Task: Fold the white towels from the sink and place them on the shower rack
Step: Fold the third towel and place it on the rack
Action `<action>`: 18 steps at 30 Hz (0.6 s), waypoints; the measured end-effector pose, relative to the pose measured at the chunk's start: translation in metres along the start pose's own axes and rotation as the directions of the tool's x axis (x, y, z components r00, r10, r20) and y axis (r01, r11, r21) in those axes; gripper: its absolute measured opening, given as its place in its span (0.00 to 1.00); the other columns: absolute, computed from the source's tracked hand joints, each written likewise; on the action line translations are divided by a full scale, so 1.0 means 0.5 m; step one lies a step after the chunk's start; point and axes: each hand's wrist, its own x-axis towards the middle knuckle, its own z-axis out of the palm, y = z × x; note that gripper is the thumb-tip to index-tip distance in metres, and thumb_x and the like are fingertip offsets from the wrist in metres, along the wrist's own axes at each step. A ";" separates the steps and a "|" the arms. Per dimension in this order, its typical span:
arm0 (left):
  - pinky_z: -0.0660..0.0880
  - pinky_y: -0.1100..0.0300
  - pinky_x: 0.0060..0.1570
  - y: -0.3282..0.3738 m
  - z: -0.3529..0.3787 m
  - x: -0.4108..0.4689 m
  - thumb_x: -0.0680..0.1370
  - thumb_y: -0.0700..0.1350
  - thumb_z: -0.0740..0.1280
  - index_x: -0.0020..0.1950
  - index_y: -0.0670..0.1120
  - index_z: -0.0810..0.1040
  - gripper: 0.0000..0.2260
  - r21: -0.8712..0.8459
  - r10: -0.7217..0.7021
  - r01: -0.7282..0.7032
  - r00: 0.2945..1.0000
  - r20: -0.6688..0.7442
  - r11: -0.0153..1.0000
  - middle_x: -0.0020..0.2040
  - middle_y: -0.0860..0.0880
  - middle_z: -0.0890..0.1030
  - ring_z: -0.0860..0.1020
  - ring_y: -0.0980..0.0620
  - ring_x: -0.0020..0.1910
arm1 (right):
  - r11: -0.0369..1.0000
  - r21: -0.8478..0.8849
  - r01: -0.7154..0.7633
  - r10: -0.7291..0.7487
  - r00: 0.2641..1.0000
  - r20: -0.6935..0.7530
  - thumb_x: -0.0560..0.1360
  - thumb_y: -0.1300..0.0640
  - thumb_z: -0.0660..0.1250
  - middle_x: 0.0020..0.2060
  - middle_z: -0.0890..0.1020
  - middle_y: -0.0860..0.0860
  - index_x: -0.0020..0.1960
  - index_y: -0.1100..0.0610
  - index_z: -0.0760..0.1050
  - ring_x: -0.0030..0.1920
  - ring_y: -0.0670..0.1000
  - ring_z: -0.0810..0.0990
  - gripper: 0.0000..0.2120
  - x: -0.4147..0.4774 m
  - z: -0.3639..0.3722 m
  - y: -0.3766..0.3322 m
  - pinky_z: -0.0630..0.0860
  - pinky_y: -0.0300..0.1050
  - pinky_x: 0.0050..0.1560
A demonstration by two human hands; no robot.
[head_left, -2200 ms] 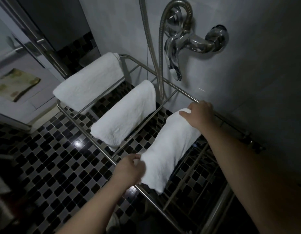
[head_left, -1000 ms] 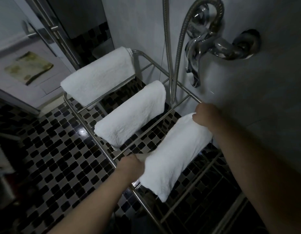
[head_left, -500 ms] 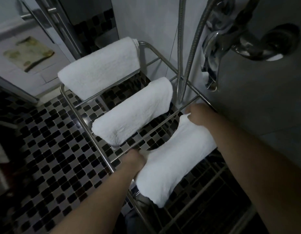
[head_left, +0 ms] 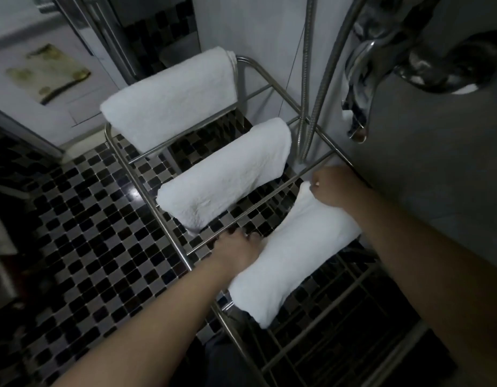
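Observation:
Three folded white towels hang over the bars of a steel shower rack [head_left: 147,180]. The far towel [head_left: 172,96] and the middle towel [head_left: 225,177] lie untouched. The near towel [head_left: 292,255] drapes over a bar between my hands. My right hand [head_left: 336,185] pinches its far corner by the wall. My left hand [head_left: 236,250] presses against its left side at the rack's front rail, fingers spread toward the floor tiles.
A chrome shower mixer [head_left: 403,60] juts from the grey wall at upper right, with a hose [head_left: 322,79] and pipe dropping behind the rack. Black-and-grey mosaic floor [head_left: 82,247] lies below. A glass door frame [head_left: 102,37] stands at upper left.
The camera has moved closer and lower. My right hand slid down onto the near towel's far corner, and my left hand shifted along its left edge. The other two towels stayed put.

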 end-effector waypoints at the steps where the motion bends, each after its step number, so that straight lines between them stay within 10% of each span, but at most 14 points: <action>1: 0.64 0.46 0.71 0.013 0.003 -0.011 0.78 0.67 0.45 0.72 0.48 0.69 0.33 -0.012 0.048 -0.048 0.998 0.026 0.999 0.75 0.40 0.68 0.65 0.39 0.73 | 1.000 0.008 0.030 -0.030 0.999 -0.027 0.79 0.51 0.64 0.54 0.83 0.56 0.57 0.56 0.81 0.56 0.59 0.80 0.13 -0.015 0.001 -0.006 0.78 0.52 0.58; 5: 0.71 0.47 0.67 0.062 0.048 -0.064 0.70 0.80 0.53 0.79 0.54 0.60 0.45 0.023 0.264 -0.264 0.964 -0.014 0.964 0.71 0.45 0.72 0.70 0.44 0.71 | 0.972 0.000 0.236 -0.228 0.937 -0.263 0.78 0.45 0.65 0.46 0.85 0.51 0.50 0.52 0.82 0.51 0.57 0.82 0.12 -0.075 0.018 -0.034 0.75 0.50 0.55; 9: 0.75 0.51 0.57 0.039 0.084 -0.070 0.72 0.64 0.70 0.80 0.55 0.52 0.43 0.285 0.382 -0.341 0.918 -0.103 0.896 0.69 0.46 0.73 0.76 0.45 0.65 | 0.845 -0.152 0.514 -0.535 0.819 -0.209 0.82 0.45 0.55 0.35 0.83 0.53 0.40 0.57 0.80 0.39 0.57 0.80 0.23 -0.137 0.035 0.000 0.74 0.52 0.48; 15: 0.72 0.56 0.40 -0.002 0.092 -0.087 0.73 0.59 0.71 0.74 0.58 0.56 0.35 0.310 0.389 -0.324 0.904 -0.178 0.894 0.57 0.49 0.79 0.79 0.47 0.50 | 0.913 -0.194 0.360 -0.407 0.838 -0.363 0.82 0.50 0.61 0.41 0.84 0.56 0.46 0.59 0.83 0.46 0.60 0.81 0.17 -0.159 0.039 0.042 0.74 0.52 0.53; 18: 0.74 0.55 0.41 -0.011 0.100 -0.108 0.71 0.59 0.72 0.73 0.57 0.57 0.36 0.311 0.355 -0.279 0.908 -0.223 0.909 0.57 0.49 0.77 0.79 0.47 0.50 | 0.917 -0.144 0.371 -0.398 0.866 -0.304 0.79 0.36 0.57 0.56 0.83 0.52 0.59 0.53 0.81 0.61 0.58 0.78 0.25 -0.195 0.043 0.033 0.68 0.54 0.66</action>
